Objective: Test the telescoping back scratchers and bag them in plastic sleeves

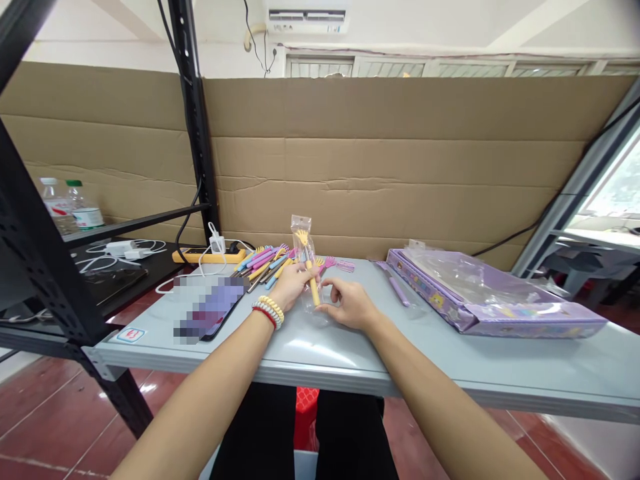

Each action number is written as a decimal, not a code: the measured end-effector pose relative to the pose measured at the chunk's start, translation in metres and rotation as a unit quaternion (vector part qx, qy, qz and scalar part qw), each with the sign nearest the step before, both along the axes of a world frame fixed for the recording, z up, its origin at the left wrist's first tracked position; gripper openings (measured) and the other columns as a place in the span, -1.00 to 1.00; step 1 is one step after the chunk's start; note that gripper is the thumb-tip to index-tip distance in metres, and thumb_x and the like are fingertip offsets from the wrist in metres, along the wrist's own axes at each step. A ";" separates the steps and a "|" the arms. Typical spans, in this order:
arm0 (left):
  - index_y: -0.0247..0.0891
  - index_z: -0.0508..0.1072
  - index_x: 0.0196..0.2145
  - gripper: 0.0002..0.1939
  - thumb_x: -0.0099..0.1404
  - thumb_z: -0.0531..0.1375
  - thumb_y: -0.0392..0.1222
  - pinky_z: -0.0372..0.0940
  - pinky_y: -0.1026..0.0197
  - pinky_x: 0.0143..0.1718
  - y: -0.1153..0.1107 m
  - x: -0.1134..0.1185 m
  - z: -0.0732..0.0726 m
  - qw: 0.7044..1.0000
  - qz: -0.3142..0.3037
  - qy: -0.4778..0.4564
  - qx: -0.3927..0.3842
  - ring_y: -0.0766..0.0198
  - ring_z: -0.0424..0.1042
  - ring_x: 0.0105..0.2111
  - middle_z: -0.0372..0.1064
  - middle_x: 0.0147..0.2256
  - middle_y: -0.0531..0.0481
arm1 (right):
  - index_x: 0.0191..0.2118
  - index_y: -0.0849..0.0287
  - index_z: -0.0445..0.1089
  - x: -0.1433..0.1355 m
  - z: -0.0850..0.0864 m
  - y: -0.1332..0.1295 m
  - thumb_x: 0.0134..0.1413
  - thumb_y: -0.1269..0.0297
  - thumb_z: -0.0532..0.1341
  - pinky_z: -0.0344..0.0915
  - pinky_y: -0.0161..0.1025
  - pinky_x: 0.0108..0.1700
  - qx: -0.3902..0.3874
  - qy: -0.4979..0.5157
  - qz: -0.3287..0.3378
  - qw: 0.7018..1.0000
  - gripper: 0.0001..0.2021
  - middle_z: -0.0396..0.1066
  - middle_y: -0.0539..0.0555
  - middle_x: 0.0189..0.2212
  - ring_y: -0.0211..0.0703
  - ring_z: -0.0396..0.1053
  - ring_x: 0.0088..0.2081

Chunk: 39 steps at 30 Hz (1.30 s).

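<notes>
A yellow hand-shaped stick [313, 291] stands inside a clear plastic bag [301, 223] near the middle of the table. My left hand [293, 285], with beaded bracelets at the wrist, grips the bagged stick around its middle. Close to its lower end on the right is my right hand [347, 303], thumb and forefinger curled toward each other; whether they pinch the bag's edge is too small to tell. Behind my left hand lies a pile of pink, blue, yellow and purple sticks [260, 262]. A purple stick [397, 290] in clear wrapping rests to the right.
A purple open box [535, 321] holding clear plastic sits on the right of the grey table [320, 360]. At left lies a phone [220, 308], partly pixelated, near a yellow power strip [235, 256]. A black metal post [194, 120] rises behind; cardboard [390, 173] walls the back.
</notes>
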<state>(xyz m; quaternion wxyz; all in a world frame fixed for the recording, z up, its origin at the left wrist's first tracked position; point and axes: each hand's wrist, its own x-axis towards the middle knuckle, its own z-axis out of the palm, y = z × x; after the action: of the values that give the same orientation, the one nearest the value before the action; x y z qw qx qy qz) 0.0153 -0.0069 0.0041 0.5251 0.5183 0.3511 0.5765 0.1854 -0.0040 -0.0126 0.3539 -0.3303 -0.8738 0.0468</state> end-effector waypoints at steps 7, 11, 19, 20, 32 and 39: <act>-0.31 0.37 -0.46 -0.67 0.00 0.34 -0.01 0.21 0.28 -0.49 -0.001 -0.001 0.004 0.999 0.020 -0.022 -0.012 0.36 0.33 -0.52 0.35 -0.52 0.04 | -0.18 0.18 0.31 0.000 -0.001 0.001 -0.08 0.12 0.29 0.12 -0.34 -0.44 0.016 0.024 -0.012 1.000 -0.65 0.31 -0.07 -0.60 -0.29 0.23 -0.58; -0.30 0.39 -0.35 -0.63 -0.12 0.40 -0.21 0.28 0.25 -0.43 -0.005 0.000 0.008 0.999 0.009 -0.046 -0.022 0.33 0.37 -0.47 0.39 -0.45 0.05 | -0.18 0.18 0.30 0.001 -0.001 0.003 -0.09 0.15 0.29 0.12 -0.33 -0.45 -0.007 0.052 -0.020 0.998 -0.66 0.28 -0.09 -0.62 -0.29 0.22 -0.58; -0.29 0.33 -0.30 -0.65 -0.05 0.35 -0.32 0.33 0.24 -0.45 0.001 -0.004 0.013 0.987 0.088 -0.137 -0.014 0.32 0.40 -0.52 0.38 -0.49 0.08 | -0.13 0.16 0.31 0.004 0.003 0.001 -0.26 -0.01 0.40 0.14 -0.33 -0.46 -0.035 0.092 0.073 0.992 -0.44 0.31 -0.01 -0.45 -0.33 0.14 -0.53; -0.29 0.32 -0.31 -0.67 -0.03 0.34 -0.33 0.33 0.25 -0.47 0.002 -0.006 0.014 0.984 0.097 -0.148 -0.015 0.33 0.40 -0.53 0.37 -0.49 0.08 | -0.10 0.16 0.33 0.004 0.003 0.001 -0.28 0.02 0.42 0.17 -0.31 -0.43 -0.015 0.077 0.084 0.993 -0.43 0.31 0.01 -0.39 -0.31 0.16 -0.50; -0.29 0.34 -0.36 -0.62 -0.11 0.41 -0.25 0.26 0.32 -0.54 -0.001 -0.001 0.006 1.000 0.010 0.017 0.023 0.36 0.37 -0.57 0.35 -0.55 0.11 | -0.42 0.17 0.41 0.001 0.006 0.004 0.09 0.21 0.23 0.21 -0.28 -0.36 0.018 0.109 0.097 0.989 -0.85 0.30 0.09 -0.33 -0.23 0.24 -0.34; -0.30 0.33 -0.36 -0.66 -0.07 0.39 -0.31 0.33 0.26 -0.47 0.000 -0.004 0.010 0.996 0.045 -0.075 -0.008 0.32 0.41 -0.52 0.38 -0.52 0.08 | -0.29 0.14 0.42 0.006 0.007 -0.001 -0.31 0.32 0.44 0.27 -0.18 -0.19 -0.012 0.014 0.108 0.994 -0.66 0.26 0.07 -0.25 -0.17 0.26 -0.26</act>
<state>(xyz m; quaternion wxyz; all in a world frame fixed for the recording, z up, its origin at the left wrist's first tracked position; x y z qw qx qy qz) 0.0117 -0.0067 0.0142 0.5281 0.4527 0.3380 0.6340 0.1910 -0.0048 -0.0057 0.3549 -0.2378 -0.8987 0.0992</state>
